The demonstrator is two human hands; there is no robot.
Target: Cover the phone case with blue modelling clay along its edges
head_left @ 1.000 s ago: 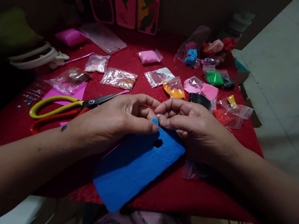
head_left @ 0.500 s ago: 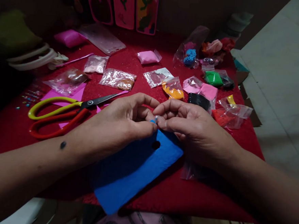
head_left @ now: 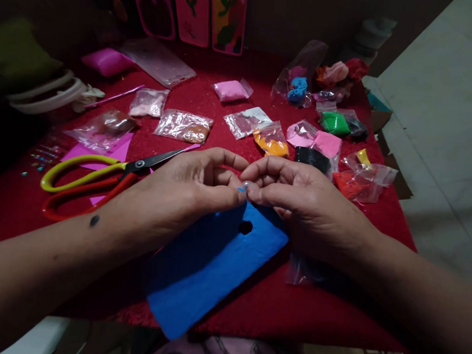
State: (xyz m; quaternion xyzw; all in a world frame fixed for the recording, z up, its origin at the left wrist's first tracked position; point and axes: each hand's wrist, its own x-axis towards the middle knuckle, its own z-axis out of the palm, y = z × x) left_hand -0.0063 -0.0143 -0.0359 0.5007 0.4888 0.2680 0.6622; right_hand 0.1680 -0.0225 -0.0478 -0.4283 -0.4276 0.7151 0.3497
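Note:
A tiny bit of blue clay [head_left: 242, 189] shows between my fingertips. My left hand [head_left: 203, 183] pinches it between thumb and forefinger. From the other side, my right hand [head_left: 295, 194] is closed with thumb and fingertips on the same bit, and the two hands meet there. Below them is a flat blue panel [head_left: 213, 272], coated in what looks like the same clay, with one dark round hole near its far end. It lies at a slant, its near corner reaching the table's front edge. My hands cover its far edge, so I cannot tell whether they touch it.
Scissors [head_left: 98, 181] with yellow and red handles lie left, over pink sheet pieces [head_left: 119, 147]. Several clay packets, including orange [head_left: 274, 144], black [head_left: 312, 158] and green [head_left: 334, 123], spread across the red cloth [head_left: 332, 297]. A clear phone case [head_left: 159, 61] lies behind.
Both hands stay pinched together over the panel, with only slight finger movement. The whole view has shifted a little; nothing else has visibly moved.

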